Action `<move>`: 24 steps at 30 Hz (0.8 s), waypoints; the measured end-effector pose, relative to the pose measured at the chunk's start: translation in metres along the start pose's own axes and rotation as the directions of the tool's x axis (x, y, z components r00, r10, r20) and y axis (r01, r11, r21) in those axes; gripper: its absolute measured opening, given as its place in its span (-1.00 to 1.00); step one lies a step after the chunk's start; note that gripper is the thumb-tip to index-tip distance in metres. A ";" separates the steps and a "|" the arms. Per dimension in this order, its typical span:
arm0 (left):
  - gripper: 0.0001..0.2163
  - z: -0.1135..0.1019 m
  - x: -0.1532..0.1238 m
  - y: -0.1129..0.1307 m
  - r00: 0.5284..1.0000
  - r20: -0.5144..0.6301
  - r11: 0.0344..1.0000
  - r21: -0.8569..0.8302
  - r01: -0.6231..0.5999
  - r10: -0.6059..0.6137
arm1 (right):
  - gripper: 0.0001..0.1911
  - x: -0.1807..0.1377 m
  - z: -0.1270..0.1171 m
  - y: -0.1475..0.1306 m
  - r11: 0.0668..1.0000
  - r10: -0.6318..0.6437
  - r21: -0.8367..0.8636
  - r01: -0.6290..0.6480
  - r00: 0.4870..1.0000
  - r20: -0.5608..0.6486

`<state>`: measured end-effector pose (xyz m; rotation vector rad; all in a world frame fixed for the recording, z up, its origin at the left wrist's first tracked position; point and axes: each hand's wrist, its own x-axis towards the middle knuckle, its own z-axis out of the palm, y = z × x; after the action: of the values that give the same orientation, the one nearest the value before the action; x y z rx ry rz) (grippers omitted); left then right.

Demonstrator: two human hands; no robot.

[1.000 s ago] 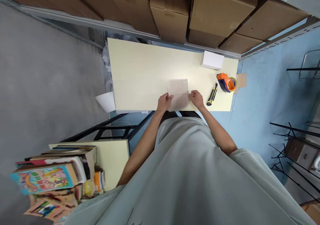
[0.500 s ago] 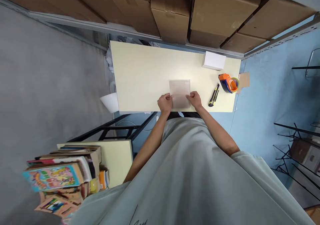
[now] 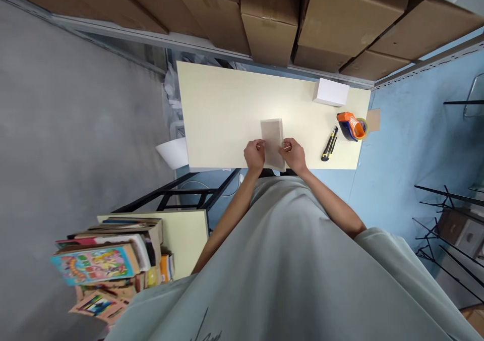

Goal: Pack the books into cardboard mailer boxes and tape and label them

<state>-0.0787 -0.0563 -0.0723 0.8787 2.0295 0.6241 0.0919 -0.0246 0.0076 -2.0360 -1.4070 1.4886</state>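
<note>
A flat, pale greyish rectangular packet (image 3: 273, 141), somewhat see-through in look, is between my two hands at the table's front edge. It is tilted, its right side edge facing up as a narrow strip. My left hand (image 3: 254, 155) pinches its left edge with curled fingers. On its right edge my right hand (image 3: 294, 155) is closed, thumb and fingertips together at the side. Beneath lies the cream table (image 3: 219, 114). What the packet contains cannot be made out.
To the right lie a yellow-and-black box cutter (image 3: 329, 144) and an orange-and-blue tape dispenser (image 3: 351, 126). A white box (image 3: 331, 92) stands at the back right. Cardboard boxes (image 3: 269, 38) fill a shelf beyond the table. Stacked books (image 3: 102, 260) sit on a lower table at left.
The packet has turned from lying face up to a tilted position, so it looks narrower and its side edge shows. Both hands stay on it, slightly closer together. The view has shifted a little.
</note>
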 end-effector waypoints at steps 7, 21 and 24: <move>-0.71 -0.039 0.020 -0.014 0.925 0.377 0.961 -0.240 0.139 -0.040 | -0.72 -0.017 0.063 -0.053 0.971 -0.121 -0.199 0.134 0.990 0.074; -0.70 -0.137 0.050 -0.073 0.944 0.313 0.965 -0.197 0.175 -0.107 | -0.63 0.006 0.185 -0.085 0.892 0.060 -0.453 0.001 0.991 0.121; -0.73 -0.137 0.052 -0.076 0.938 0.342 0.988 -0.117 0.098 -0.053 | -0.71 0.001 0.164 -0.072 0.900 0.046 -0.437 -0.007 0.996 0.079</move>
<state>-0.2419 -0.0801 -0.0758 0.7670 1.6840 0.5188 -0.0851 -0.0398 -0.0177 -2.2680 -1.8992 1.3801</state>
